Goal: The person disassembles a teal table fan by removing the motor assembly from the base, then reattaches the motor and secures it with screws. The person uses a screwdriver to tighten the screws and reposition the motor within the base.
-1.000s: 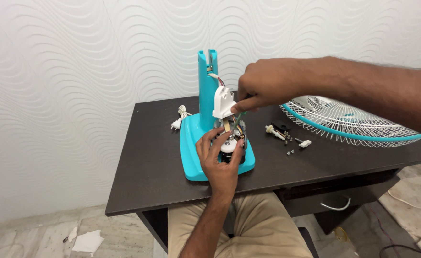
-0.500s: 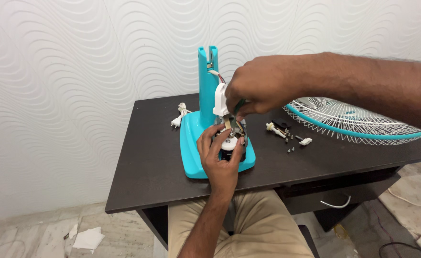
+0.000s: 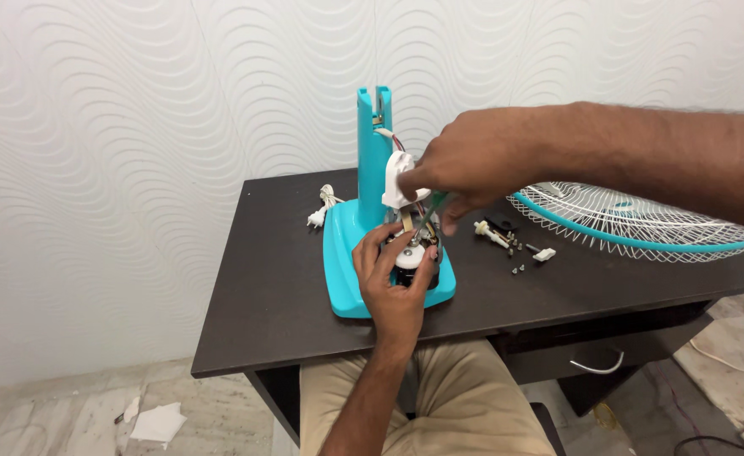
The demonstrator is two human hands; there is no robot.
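— What does the dark brown surface (image 3: 262, 295) carry?
— A turquoise fan base (image 3: 344, 270) near the middle, a white plug (image 3: 319, 216) toward the back edge, small screws and parts (image 3: 511, 241), and a wire fan guard (image 3: 634, 224) overhanging the right edge.

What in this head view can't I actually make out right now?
- Tool tip under the right hand: the hand and white part cover it.
- Mechanism in the turquoise fan base: left hand wraps it.
- Small screws: too small to count.
- Fan grille: the right forearm covers its far side.
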